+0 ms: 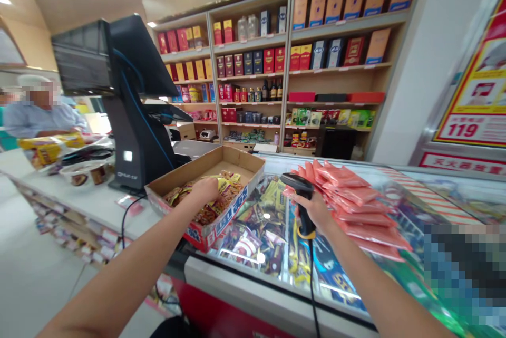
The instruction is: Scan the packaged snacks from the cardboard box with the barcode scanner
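Observation:
My left hand (205, 189) reaches into a shallow cardboard box (183, 174) on the freezer lid and its fingers close on small yellow and brown snack packets (227, 188) inside. My right hand (314, 210) grips a black barcode scanner (297, 184) by its handle, head up, with its black cable (312, 285) hanging down toward me. Right beside the scanner lies a fanned row of several flat red-orange packets (356, 206) on the glass.
A black checkout terminal (134, 95) stands left of the box on the white counter (90, 201). A person in a light shirt (39, 116) stands behind the counter at far left with yellow bags. Shelves of boxed goods (276, 64) fill the back wall. The glass-topped freezer (269, 227) holds wrapped items.

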Demonstrator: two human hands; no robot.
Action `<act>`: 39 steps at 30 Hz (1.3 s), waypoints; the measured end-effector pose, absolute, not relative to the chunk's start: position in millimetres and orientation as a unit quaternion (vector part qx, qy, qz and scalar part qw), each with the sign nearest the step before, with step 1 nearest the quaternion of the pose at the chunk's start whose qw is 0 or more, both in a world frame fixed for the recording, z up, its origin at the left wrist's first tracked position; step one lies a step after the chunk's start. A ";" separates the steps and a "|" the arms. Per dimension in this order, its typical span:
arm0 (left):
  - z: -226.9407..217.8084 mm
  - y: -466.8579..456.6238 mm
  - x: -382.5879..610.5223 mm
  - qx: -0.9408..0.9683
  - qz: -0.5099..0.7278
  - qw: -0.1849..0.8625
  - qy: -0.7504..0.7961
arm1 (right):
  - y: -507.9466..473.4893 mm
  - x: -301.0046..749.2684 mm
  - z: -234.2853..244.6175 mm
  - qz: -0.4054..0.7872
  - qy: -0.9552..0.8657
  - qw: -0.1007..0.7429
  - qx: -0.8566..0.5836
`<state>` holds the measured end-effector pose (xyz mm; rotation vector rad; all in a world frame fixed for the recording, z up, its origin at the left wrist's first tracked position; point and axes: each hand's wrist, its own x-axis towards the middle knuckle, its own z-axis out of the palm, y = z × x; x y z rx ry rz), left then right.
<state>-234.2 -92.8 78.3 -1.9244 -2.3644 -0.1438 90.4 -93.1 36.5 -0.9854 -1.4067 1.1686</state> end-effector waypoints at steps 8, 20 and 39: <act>103.7 -105.5 -225.4 -0.635 -0.102 0.030 -0.765 | -87.6 96.3 20.1 0.509 -0.642 0.463 -0.338; 43.6 -59.8 -102.9 -0.560 -0.587 -0.149 -0.566 | -96.5 121.0 40.6 0.495 -0.624 0.499 -0.343; 1.1 -42.0 -103.7 -0.585 -0.531 0.004 -0.613 | -97.1 122.5 35.4 0.463 -0.704 0.331 -0.425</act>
